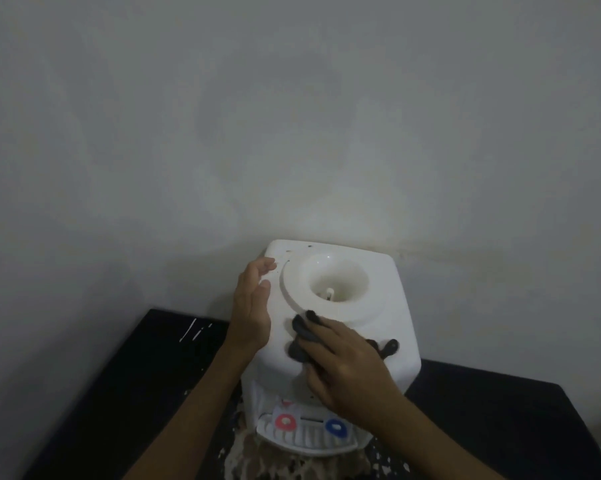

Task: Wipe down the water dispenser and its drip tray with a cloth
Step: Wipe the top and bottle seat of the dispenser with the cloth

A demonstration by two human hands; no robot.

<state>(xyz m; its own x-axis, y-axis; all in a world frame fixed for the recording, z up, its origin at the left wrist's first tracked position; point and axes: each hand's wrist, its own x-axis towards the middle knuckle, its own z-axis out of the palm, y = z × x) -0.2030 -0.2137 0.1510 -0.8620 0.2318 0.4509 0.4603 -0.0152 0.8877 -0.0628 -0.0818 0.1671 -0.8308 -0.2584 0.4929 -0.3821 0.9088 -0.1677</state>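
Observation:
A white tabletop water dispenser stands against the wall, with no bottle in its round top funnel. My right hand presses a dark grey cloth flat on the front of its top; cloth ends stick out at both sides of the hand. My left hand rests open against the dispenser's left side. Below are a red tap, a blue tap and the white slotted drip tray.
The dispenser sits on a black table with worn, flaking patches near its front. A plain grey wall rises right behind it. The table edges fall away at left and right.

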